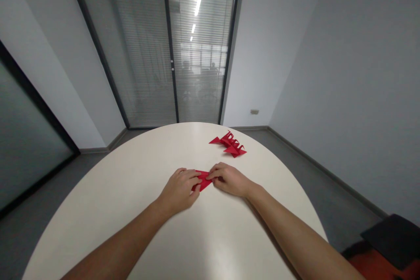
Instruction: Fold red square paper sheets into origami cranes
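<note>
A small piece of folded red paper [204, 180] lies on the white round table [138, 183], between my two hands. My left hand [182, 187] grips its left side, thumb on the near edge and fingers laid over the top. At the right end of the paper, my right hand [228, 178] is closed with its fingertips pinching the edge. The fingers cover both ends of the sheet, so its full outline is hidden. Just beyond my right hand rests a cluster of folded red paper cranes [231, 143], with pointed wings and thin necks.
Behind the table stands a glass partition [144, 52] with blinds and dark frames. A grey wall [354, 87] rises on the right, with a socket [254, 112] low on the back wall. A dark and red chair [390, 245] sits at the lower right.
</note>
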`<state>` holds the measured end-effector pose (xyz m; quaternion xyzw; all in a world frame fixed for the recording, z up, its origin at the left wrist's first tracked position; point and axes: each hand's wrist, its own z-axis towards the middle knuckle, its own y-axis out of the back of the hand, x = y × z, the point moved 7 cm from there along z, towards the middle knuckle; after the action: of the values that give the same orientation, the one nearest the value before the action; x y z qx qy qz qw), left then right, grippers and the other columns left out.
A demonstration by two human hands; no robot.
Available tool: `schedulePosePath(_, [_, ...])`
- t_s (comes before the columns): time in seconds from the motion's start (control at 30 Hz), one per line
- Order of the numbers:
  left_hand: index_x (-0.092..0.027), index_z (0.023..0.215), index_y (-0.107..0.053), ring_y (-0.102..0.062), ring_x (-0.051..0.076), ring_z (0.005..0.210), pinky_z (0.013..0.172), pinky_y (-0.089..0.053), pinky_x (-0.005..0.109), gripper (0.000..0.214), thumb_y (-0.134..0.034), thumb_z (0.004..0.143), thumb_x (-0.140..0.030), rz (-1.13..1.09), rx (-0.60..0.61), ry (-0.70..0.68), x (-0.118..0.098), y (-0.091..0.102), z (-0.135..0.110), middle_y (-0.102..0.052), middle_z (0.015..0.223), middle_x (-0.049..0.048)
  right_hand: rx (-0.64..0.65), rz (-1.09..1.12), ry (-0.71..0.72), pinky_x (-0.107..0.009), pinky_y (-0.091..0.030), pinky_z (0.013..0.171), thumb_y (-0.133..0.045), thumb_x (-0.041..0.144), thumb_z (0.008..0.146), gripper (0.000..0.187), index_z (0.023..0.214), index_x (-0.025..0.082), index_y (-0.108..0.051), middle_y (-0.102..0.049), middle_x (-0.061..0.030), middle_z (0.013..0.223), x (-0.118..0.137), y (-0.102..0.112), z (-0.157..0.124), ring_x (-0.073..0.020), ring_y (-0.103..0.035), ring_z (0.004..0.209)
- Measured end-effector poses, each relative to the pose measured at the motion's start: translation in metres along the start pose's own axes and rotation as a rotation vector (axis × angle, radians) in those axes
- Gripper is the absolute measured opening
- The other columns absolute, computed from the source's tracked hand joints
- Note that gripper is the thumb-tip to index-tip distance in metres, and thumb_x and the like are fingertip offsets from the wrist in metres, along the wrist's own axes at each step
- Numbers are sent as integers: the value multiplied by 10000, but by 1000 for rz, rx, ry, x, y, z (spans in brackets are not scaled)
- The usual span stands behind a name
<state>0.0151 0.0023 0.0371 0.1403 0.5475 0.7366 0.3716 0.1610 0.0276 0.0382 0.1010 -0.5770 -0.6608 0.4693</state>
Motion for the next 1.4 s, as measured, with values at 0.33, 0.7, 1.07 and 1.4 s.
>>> schedulePosePath(0.33, [-197, 982, -747, -596, 266, 952, 836, -485, 446, 282, -472, 979, -258, 175, -3, 54, -2, 6, 1, -672, 1007, 101, 41, 61, 78, -289, -475, 814, -683, 138, 819, 115, 762, 206, -757, -712, -23, 742, 15, 5, 1, -195, -647, 861])
schedulePosePath(0.7, [-189, 1112, -710, -643, 271, 1053, 949, -479, 467, 261, -534, 966, -314, 96, -18, 68, 4, 0, -1, -702, 1147, 96, -45, 76, 58, -325, -511, 916, -558, 40, 827, 377, 1097, 218, -750, -731, -68, 1076, 12, 2, 1, -194, -651, 995])
schedulePosePath(1.07, [-227, 1274, -619, -604, 262, 1224, 1079, -457, 456, 377, -637, 900, -266, -188, -15, 34, 16, -14, -4, -668, 1314, 83, -48, 21, 139, -449, -425, 1099, -556, 26, 844, 390, 1135, 221, -727, -721, -77, 1161, 10, -1, 0, -239, -585, 1214])
schedulePosePath(1.4, [-236, 1278, -640, -541, 248, 1289, 1102, -444, 468, 353, -606, 930, -283, -200, 37, -67, 10, -8, -6, -658, 1332, 74, -35, 66, 84, -390, -484, 965, -579, 143, 940, 177, 1044, 214, -704, -733, -72, 1066, 10, 1, 2, -219, -643, 1050])
